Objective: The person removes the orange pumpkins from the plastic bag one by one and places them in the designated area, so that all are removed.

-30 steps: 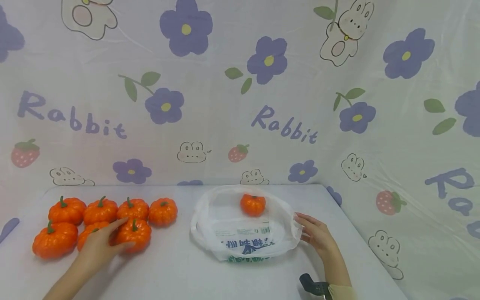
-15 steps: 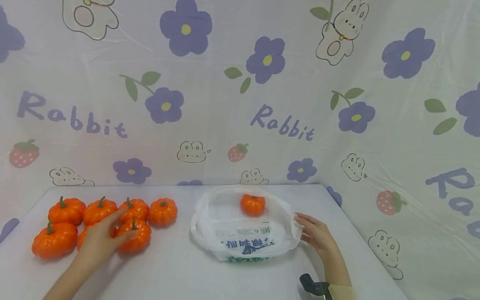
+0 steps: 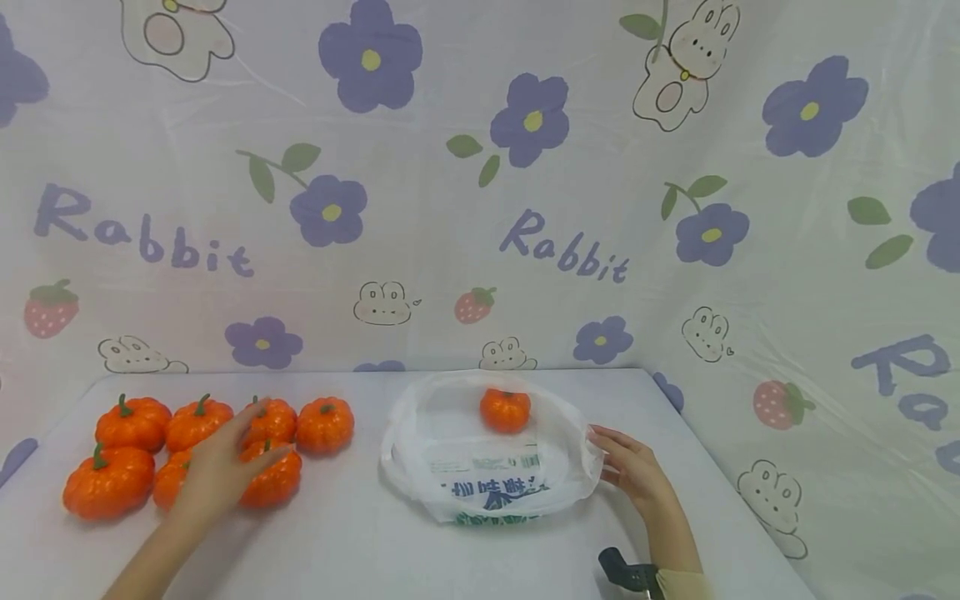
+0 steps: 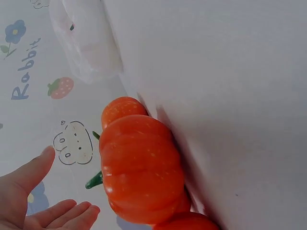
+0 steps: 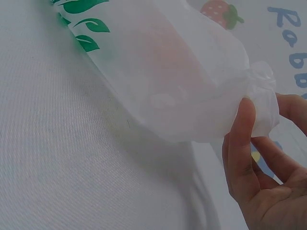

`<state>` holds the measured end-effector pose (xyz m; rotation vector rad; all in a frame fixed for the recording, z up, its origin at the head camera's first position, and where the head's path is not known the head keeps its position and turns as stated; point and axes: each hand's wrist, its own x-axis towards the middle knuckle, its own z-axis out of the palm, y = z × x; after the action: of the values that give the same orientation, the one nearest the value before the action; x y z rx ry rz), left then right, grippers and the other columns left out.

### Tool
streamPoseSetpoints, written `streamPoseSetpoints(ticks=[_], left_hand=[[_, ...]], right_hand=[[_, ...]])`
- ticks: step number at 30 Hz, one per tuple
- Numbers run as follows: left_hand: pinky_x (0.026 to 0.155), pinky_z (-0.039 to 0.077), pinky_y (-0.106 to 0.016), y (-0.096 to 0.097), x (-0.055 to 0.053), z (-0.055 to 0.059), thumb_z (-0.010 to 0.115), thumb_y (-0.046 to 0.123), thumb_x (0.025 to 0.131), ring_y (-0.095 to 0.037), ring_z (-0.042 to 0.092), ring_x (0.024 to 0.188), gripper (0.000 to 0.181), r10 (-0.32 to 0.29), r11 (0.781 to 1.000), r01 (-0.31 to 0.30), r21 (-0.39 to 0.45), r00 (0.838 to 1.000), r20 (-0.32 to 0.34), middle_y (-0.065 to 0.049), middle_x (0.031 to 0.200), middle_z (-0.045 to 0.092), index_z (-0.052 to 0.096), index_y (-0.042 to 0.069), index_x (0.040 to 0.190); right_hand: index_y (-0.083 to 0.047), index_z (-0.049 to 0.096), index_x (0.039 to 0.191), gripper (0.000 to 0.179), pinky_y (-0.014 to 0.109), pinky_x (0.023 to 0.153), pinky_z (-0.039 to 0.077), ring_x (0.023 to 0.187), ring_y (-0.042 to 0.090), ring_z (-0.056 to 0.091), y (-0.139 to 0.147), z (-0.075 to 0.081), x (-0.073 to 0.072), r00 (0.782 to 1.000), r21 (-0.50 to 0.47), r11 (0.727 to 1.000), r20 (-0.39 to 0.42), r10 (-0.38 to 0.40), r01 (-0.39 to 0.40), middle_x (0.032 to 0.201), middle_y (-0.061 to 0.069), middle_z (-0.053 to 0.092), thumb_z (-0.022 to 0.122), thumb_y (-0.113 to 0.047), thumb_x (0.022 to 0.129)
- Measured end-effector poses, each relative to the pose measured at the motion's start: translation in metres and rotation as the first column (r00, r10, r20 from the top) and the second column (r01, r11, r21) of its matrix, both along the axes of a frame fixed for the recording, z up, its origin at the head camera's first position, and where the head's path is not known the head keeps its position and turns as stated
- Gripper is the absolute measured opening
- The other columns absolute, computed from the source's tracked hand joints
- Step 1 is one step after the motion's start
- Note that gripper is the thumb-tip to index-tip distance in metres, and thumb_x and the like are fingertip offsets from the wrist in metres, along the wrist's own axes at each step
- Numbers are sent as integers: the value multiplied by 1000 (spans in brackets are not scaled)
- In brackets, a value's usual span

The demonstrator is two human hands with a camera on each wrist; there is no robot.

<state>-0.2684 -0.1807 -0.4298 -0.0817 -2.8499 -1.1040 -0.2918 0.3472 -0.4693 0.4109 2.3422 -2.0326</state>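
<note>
My left hand (image 3: pixel 213 475) is over the orange pumpkins at the left, thumb and fingers spread apart. Nearest to it is the front-right pumpkin (image 3: pixel 273 485), partly behind the thumb. In the left wrist view the hand (image 4: pixel 17 199) is apart from the closest pumpkin (image 4: pixel 141 167), beside its green stem. My right hand (image 3: pixel 636 468) pinches the right rim of a white plastic bag (image 3: pixel 480 503), holding its mouth wide. One pumpkin (image 3: pixel 505 412) sits inside the bag. Up close, the right hand's thumb and fingers (image 5: pixel 246 120) grip the bunched plastic.
Other pumpkins stand close together in two rows, among them a back-right one (image 3: pixel 326 425) and a front-left one (image 3: pixel 109 482). A white cloth (image 3: pixel 337 542) covers the table. Behind hangs a printed curtain (image 3: pixel 435 233). A black device (image 3: pixel 630 573) is at the right wrist.
My left hand has shifted slightly right and up, its thumb rising off the front-right pumpkin. The right hand and the bag have stayed in place.
</note>
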Motion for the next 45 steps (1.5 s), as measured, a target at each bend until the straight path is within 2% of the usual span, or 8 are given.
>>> streamPoseSetpoints(ticks=[6,11,19,26,28,35,40,45], left_hand=[[106,36,-68,11,-6,3,71,48,84,-48,32,141,90,-26,998,26,51,1000,-2,-20,156,35,26,17,155],[106,40,-63,21,-9,4,72,40,86,-47,36,139,85,-49,996,52,75,998,-44,-21,155,36,29,14,154],[109,38,-62,41,-12,3,72,37,86,-44,39,139,81,-58,991,65,115,996,-66,-20,153,40,31,16,153],[116,32,-57,58,-19,0,71,35,88,-38,33,145,78,-112,972,119,203,993,-49,-13,157,36,32,16,153],[116,32,-55,63,-21,-2,71,35,88,-36,33,145,77,-120,966,129,224,991,-54,-12,157,36,33,15,152],[113,38,-51,78,-31,-12,72,33,88,-34,39,143,74,-128,970,146,196,987,-98,-12,154,42,38,13,150],[111,41,-49,88,-36,-16,74,28,86,-34,44,140,72,-133,966,156,206,984,-122,-14,151,46,41,11,148],[107,44,-41,99,-39,-16,76,23,85,-33,45,139,73,-154,946,179,271,982,-113,-16,151,44,42,7,147]], right_hand=[[-5,56,135,58,25,85,57,97,12,62,0,0,-1,1000,10,1000,-4,-2,2,111,-9,65,69,-39,90],[-4,56,135,58,25,84,57,95,11,63,0,-1,-1,1000,1,1000,-4,1,-1,109,-10,65,69,-38,90],[-4,56,135,58,25,84,57,95,11,63,0,-2,-1,1000,7,1000,-5,3,-3,110,-9,65,69,-38,90],[-5,56,135,58,25,85,57,96,11,63,0,-2,-1,1000,14,1000,-2,2,-2,113,-7,64,69,-39,90],[-5,56,135,57,25,85,57,97,11,63,0,-2,-1,1000,15,1000,-2,1,-1,114,-7,64,68,-38,90],[-5,55,135,58,25,84,57,96,11,63,0,-3,-1,1000,22,1000,-2,-3,3,115,-6,64,68,-39,91],[-5,55,136,57,25,86,57,97,12,63,0,-2,-1,1000,24,1000,0,-4,4,118,-4,63,68,-38,91],[-5,56,135,57,25,86,57,97,11,63,1,-4,-2,1000,15,1000,3,-3,3,116,-6,64,68,-38,90]])
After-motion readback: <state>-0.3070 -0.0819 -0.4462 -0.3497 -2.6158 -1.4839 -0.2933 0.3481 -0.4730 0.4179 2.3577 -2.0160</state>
